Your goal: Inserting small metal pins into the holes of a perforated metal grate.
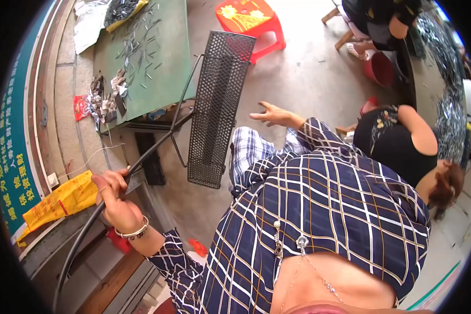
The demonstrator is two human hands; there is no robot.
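Note:
My left hand is wrapped round a thin black metal tube. The tube belongs to a black frame carrying a long perforated metal panel, which stands tilted in the middle of the view; I cannot tell what kind of furniture it is. From my fist the tube curves on down to the lower left. Right of the panel, my right hand hangs in the air with fingers apart and nothing in them.
At upper left a green-topped table bears scattered small dark strips and crumpled scraps. A red plastic stool stands beyond the panel. Two people sit at a worktable on the right, near a dark red bucket. A yellow bag lies beside my left hand.

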